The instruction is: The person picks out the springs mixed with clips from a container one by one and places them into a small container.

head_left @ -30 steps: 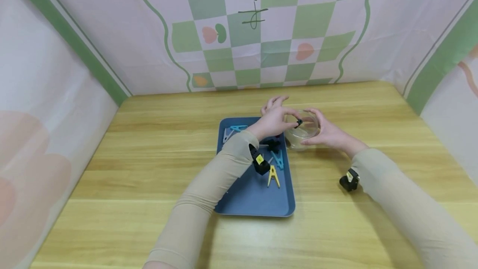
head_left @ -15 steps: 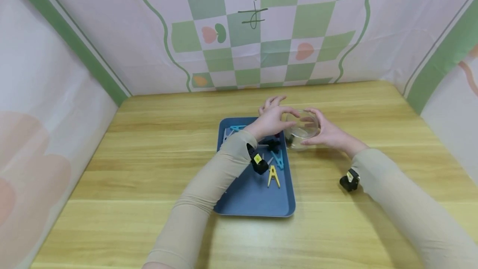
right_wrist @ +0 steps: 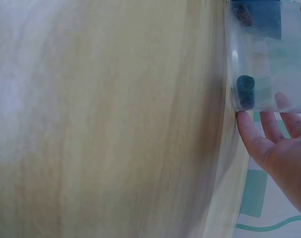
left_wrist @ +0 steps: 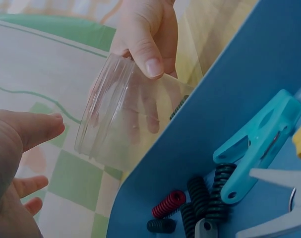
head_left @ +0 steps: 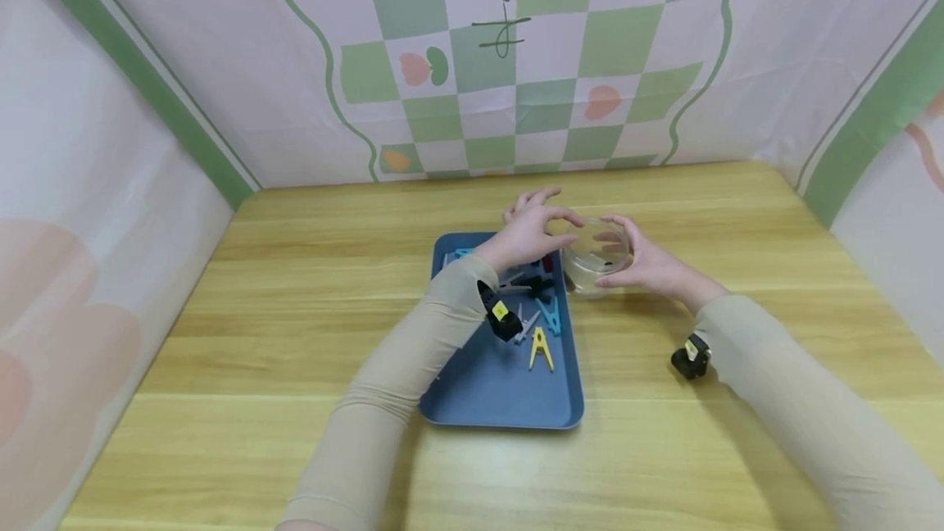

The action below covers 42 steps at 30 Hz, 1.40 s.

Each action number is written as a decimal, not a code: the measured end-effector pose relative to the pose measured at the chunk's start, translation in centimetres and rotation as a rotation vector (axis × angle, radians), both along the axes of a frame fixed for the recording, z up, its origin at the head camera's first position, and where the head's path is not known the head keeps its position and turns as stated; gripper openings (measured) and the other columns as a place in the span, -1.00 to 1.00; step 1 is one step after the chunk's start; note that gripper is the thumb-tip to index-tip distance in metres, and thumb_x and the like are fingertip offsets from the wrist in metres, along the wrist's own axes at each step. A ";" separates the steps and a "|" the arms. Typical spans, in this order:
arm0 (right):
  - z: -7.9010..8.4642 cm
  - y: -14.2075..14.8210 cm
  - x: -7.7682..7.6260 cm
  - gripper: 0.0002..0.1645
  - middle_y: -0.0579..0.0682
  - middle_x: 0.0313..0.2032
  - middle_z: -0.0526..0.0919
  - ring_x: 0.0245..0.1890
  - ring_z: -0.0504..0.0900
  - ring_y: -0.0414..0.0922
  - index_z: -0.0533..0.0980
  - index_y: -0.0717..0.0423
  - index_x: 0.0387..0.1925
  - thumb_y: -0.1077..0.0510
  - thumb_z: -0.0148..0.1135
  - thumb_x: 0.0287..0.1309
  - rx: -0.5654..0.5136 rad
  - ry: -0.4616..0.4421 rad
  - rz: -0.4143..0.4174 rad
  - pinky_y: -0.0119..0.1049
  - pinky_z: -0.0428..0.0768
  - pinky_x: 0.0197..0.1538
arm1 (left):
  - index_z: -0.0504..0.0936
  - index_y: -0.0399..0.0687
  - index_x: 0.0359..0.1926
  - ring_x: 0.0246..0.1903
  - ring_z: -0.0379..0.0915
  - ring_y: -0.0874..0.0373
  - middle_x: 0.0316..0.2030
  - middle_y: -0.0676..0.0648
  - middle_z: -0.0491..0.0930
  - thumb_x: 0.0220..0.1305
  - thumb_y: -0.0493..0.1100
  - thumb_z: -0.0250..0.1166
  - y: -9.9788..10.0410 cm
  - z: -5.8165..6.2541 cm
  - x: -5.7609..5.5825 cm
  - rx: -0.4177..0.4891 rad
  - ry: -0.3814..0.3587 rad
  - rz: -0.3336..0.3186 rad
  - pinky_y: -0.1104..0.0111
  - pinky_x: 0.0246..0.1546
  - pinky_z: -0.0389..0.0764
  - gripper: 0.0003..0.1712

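Observation:
My right hand (head_left: 652,265) grips a clear plastic jar (head_left: 586,277) beside the tray, thumb on the near side and fingers around the far side. A dark green coil spring (right_wrist: 245,91) shows low inside the jar in the right wrist view, with a second dark spring (right_wrist: 243,15) seen through the wall above. Just left of the jar's mouth, my left hand (head_left: 527,232) holds nothing, thumb and forefinger apart. Below it in the left wrist view, a red spring (left_wrist: 169,204) and several dark springs (left_wrist: 199,191) lie in the blue tray (head_left: 509,400).
The tray also carries clothespins: a yellow one (head_left: 541,348), a teal one (head_left: 549,315) and a grey one (head_left: 526,324). Its raised rim runs close along the jar's left side. A patterned cloth (head_left: 483,113) hangs behind the wooden table (head_left: 317,285).
A small dark spring pinched in my left hand has been let go into the jar. My left hand has since drawn back slightly left. My right hand and the jar stay put.

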State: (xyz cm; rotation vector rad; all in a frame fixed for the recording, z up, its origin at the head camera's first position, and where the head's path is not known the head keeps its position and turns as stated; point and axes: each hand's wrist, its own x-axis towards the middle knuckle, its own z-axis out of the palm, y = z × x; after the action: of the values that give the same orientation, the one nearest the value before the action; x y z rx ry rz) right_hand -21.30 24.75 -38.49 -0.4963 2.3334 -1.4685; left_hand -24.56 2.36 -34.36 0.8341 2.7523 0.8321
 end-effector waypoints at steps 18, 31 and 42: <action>0.1 0.0 -0.1 0.20 0.40 0.37 0.04 0.32 0.13 0.36 -0.28 0.19 0.41 0.38 0.35 -0.03 0.001 0.010 -0.005 0.01 0.44 0.15 | 0.58 0.25 0.07 0.42 -0.19 -0.10 0.46 -0.03 0.00 0.30 0.10 0.18 -1.7 0.7 -0.2 -0.004 0.008 0.012 -0.10 0.30 -0.12 -0.66; 0.0 -0.1 0.0 0.21 0.40 0.35 0.07 0.32 0.14 0.35 -0.26 0.20 0.42 0.38 0.37 -0.05 0.011 0.026 -0.016 0.13 0.32 0.21 | 0.61 0.18 0.05 0.43 -0.20 -0.11 0.46 -0.06 0.00 0.31 0.04 0.19 -3.7 0.4 -0.3 0.002 0.022 0.002 -0.13 0.31 -0.19 -0.69; 0.0 -0.2 0.1 0.23 0.39 0.36 0.05 0.33 0.13 0.35 -0.28 0.18 0.42 0.36 0.38 -0.05 0.025 0.023 -0.018 0.20 0.26 0.24 | 0.62 0.18 0.02 0.43 -0.21 -0.10 0.45 -0.07 0.01 0.30 0.02 0.21 -4.8 -1.2 -0.5 -0.054 0.068 -0.006 -0.07 0.34 -0.19 -0.71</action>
State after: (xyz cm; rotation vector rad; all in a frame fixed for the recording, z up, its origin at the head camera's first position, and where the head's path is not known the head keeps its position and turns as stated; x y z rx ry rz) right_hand -21.21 24.59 -38.45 -0.4893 2.3764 -1.4468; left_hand -25.03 -2.47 -35.52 0.8753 2.8160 0.7388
